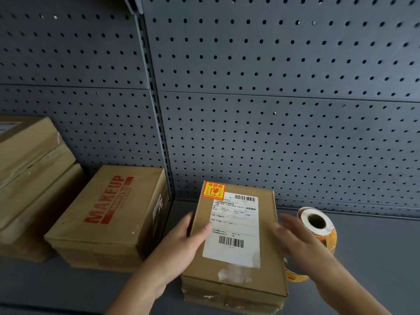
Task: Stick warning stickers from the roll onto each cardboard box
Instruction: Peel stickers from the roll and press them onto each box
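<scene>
A flat cardboard box (268, 264) with a white shipping label lies on the grey shelf in front of me. An orange-red warning sticker (213, 190) sits on its far left corner. My left hand (186, 244) grips the box's left edge, thumb on top. My right hand (300, 237) hovers blurred by the box's right edge, fingers apart, holding nothing. The sticker roll (317, 221) stands on its edge just right of the box, partly behind my right hand. A loose tail of stickers (295, 276) shows near the box's right side.
A box printed MAKEUP (109, 214) rests to the left. Further left stands a stack of larger cardboard boxes (31, 178). A dark grey pegboard wall (272, 110) closes the back. Bare shelf surface (375, 258) extends to the right.
</scene>
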Tool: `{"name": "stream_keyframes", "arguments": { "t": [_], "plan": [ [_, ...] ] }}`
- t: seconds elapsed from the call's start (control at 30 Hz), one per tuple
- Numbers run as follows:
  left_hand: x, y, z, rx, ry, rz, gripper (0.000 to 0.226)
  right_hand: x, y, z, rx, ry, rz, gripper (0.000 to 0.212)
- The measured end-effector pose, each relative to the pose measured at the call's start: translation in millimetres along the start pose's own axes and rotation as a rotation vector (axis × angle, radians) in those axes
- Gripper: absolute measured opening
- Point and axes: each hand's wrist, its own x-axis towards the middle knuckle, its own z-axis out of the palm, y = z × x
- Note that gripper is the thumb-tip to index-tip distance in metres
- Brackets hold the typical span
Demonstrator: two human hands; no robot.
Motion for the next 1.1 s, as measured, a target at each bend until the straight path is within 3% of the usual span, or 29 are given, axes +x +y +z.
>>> {"name": "stream_keyframes", "arguments": {
  "t": [0.07, 0.2, 0.3, 0.5, 0.93, 1.0, 1.1],
  "plan": [
    [-3, -1, 3, 0.01, 0.019, 0.027, 0.033, -6, 5, 7, 0.071, -0.086, 0.067, 0.055],
    [-11, 1, 7, 0.015, 0.079, 0.098, 0.03, -15, 2, 9, 0.114, -0.082, -0.023, 0.043],
    [-15, 4, 8, 0.041, 0.143, 0.24, 0.037, -19, -3, 2, 0.181, -0.079, -0.142, 0.042],
    [-7, -5, 11, 0.09, 0.199, 0.447, 0.063, -25, -5, -1, 0.18, -0.058, -0.354, 0.062],
    [21, -80, 38, 0.077, 0.398, 0.457, 0.072, -16, 64, 26, 0.036, 0.04, -0.518, 0.094],
    [20, -84, 43, 0.027, 0.428, 0.452, 0.078, -17, 68, 20, 0.066, 0.025, -0.529, 0.091],
    [8, -90, 53, 0.001, 0.616, 0.502, 0.084, -14, 59, 1, 0.211, 0.104, -0.497, 0.075]
  ]
}}
